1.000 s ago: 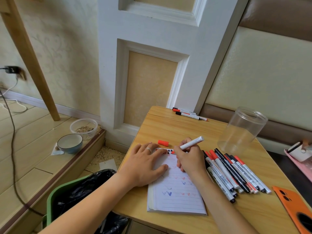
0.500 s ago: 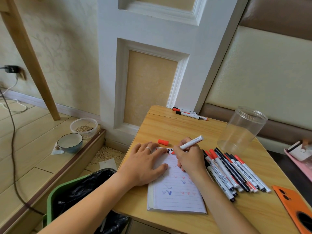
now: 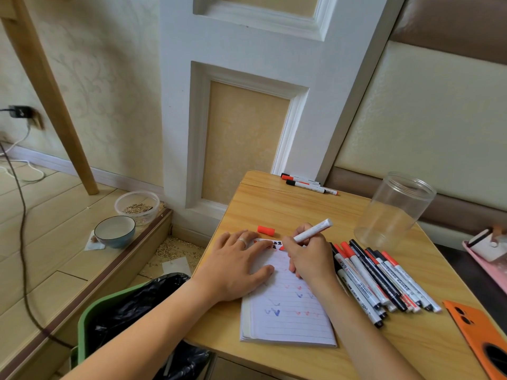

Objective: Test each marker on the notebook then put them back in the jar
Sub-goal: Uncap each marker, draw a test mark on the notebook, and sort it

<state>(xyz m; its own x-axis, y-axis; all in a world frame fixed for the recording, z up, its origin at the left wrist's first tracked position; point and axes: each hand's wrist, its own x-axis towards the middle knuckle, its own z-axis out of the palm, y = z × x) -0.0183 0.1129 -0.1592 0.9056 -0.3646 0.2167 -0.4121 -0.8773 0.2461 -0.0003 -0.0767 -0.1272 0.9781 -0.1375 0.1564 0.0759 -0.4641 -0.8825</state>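
From the head camera I see a small wooden table (image 3: 277, 204) filling the lower right of the frame, its grain pale yellow and smooth. Below it at lower left sits a green bin (image 3: 90, 322) lined with a crinkled black bag. Further left, on the floor step, are a round ceramic bowl (image 3: 114, 231) and a clear plastic tub (image 3: 137, 205) with seed in it. At the lower right corner lies an orange phone case (image 3: 477, 333).

The notebook (image 3: 290, 311) lies open low in the middle of the frame, its lined white paper carrying small blue and red squiggles. My left hand (image 3: 236, 267) rests flat on its left page, fingers straight, a ring on one finger. My right hand (image 3: 310, 259) has its fingers curled round a white marker (image 3: 312, 230), red tip down near the top of the page; the barrel slants up toward the upper right. Its red cap (image 3: 266, 230) lies on the table just above the notebook.

Just right of that hand lies a heap of markers (image 3: 384, 278), slim white barrels with black or red caps, long axes running from upper left to lower right. The clear cylindrical jar (image 3: 395, 212) stands above them, tilted in this view. Three more markers (image 3: 307, 183) lie at the table's far edge by the white wall panel.
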